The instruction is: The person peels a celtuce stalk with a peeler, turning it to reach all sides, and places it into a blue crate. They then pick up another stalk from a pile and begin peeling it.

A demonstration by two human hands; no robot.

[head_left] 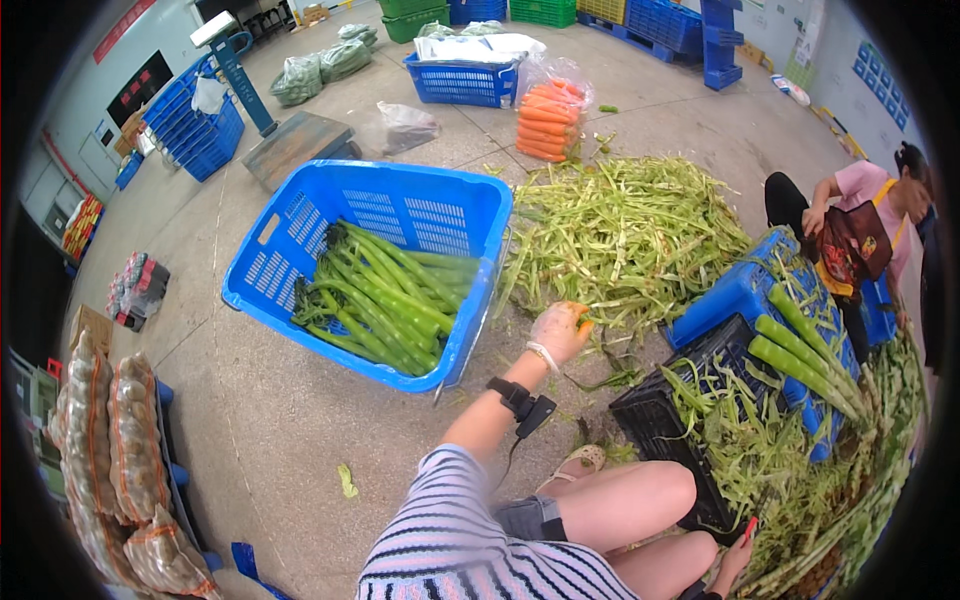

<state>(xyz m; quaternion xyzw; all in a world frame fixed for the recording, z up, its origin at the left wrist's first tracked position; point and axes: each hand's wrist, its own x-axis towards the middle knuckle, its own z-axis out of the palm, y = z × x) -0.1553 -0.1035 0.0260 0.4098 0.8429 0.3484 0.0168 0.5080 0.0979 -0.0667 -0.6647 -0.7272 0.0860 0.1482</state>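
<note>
My left hand point(560, 334), with orange-covered fingertips, is held over the floor between the blue crate and the peelings. Its fingers are slightly apart with nothing seen in them. Peeled green celtuce stalks point(395, 300) lie in the blue crate point(330, 345); one at their right side is smeared by motion. Low at the right, my right hand point(738, 562) closes round a tool with a red handle point(750, 528), its working end hard to make out. Beside it, a black crate point(645, 410) is heaped with green peelings point(735, 450).
A wide heap of peelings point(630, 225) covers the floor ahead. Thick stalks point(800, 350) lie across a blue upturned crate point(720, 290) at right, where another person point(865, 230) sits. Bagged carrots point(548, 120), a platform scale point(300, 145) and net sacks point(140, 430) stand around.
</note>
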